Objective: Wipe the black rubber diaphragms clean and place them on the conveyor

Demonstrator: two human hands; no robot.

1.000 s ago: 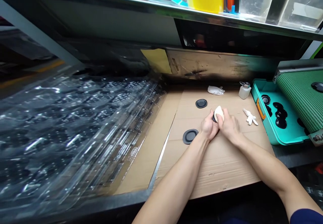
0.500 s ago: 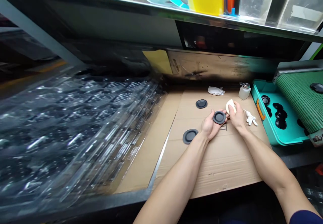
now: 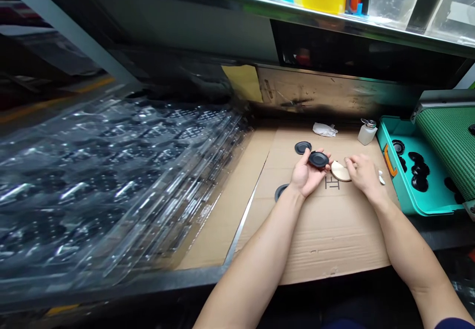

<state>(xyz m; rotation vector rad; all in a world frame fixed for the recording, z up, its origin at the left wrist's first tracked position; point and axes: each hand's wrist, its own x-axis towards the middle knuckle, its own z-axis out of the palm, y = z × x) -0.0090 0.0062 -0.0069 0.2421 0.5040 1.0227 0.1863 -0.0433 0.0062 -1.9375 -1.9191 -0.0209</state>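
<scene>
My left hand (image 3: 306,176) is palm up, its fingers closed around the edge of a round black plastic cap (image 3: 318,159), held just above the cardboard. A round cream pad (image 3: 340,171) lies on the cardboard to the right of that cap. My right hand (image 3: 362,174) is at the pad's right edge, fingers loosely bent and apart, with nothing visible in them; whether the fingertips touch the pad is unclear. A second black cap (image 3: 303,147) rests behind my left hand. Another cap (image 3: 281,192) is partly hidden by my left forearm.
Stacked clear plastic trays (image 3: 148,170) fill the left side. Behind my hands are a white crumpled wrap (image 3: 325,129) and a pump bottle (image 3: 367,132). White finger cots (image 3: 382,177) lie beside my right hand. A teal bin (image 3: 438,207) with black caps adjoins a green conveyor (image 3: 449,141).
The cream pad has gone from my right hand down onto the cardboard. My left hand has lifted and tilted the black cap. The camera view has shifted slightly.
</scene>
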